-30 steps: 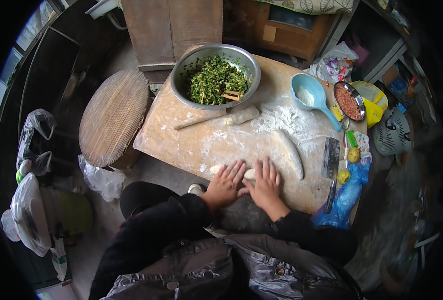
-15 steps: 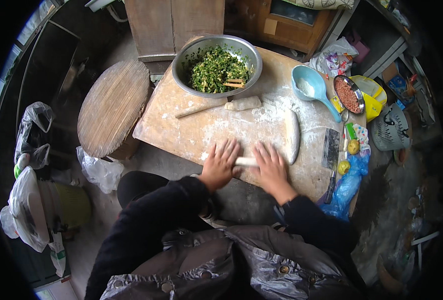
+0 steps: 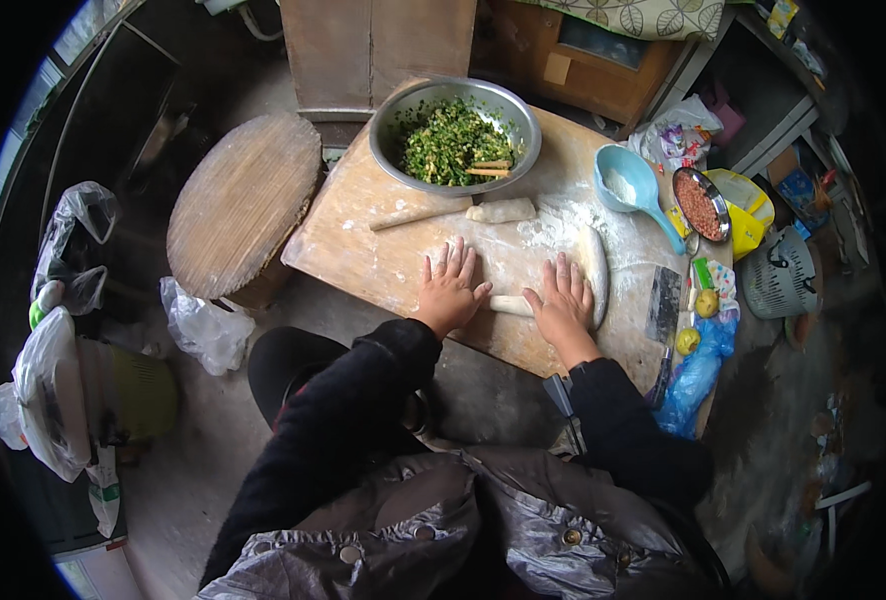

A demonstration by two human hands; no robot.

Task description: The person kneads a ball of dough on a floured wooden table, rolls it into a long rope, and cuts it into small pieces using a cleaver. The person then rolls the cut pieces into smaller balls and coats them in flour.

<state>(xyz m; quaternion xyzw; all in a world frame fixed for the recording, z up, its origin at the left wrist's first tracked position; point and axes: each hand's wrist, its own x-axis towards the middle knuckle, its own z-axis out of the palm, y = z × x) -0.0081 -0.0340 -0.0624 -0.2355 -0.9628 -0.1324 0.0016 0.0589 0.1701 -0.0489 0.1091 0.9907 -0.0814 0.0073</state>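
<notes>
My left hand lies flat with its fingers spread, palm over the left end of a short dough rope. Fingers stretched out, my right hand presses on the rope's right end. Between the two hands the pale middle of the rope shows; the ends are hidden under the palms. A longer, curved dough roll lies just right of my right hand. Farther back on the floured wooden board rest a thin rolling pin and a thick, floury piece of dough.
At the back stands a metal bowl of chopped green filling with chopsticks. To the right are a blue flour scoop, a plate of reddish bits, a cleaver and yellow fruits. A round wooden lid sits left.
Both hands have moved forward, away from me, over the dough rope, and sit slightly farther apart. Their fingers are spread wider. The whole view has shifted a little.
</notes>
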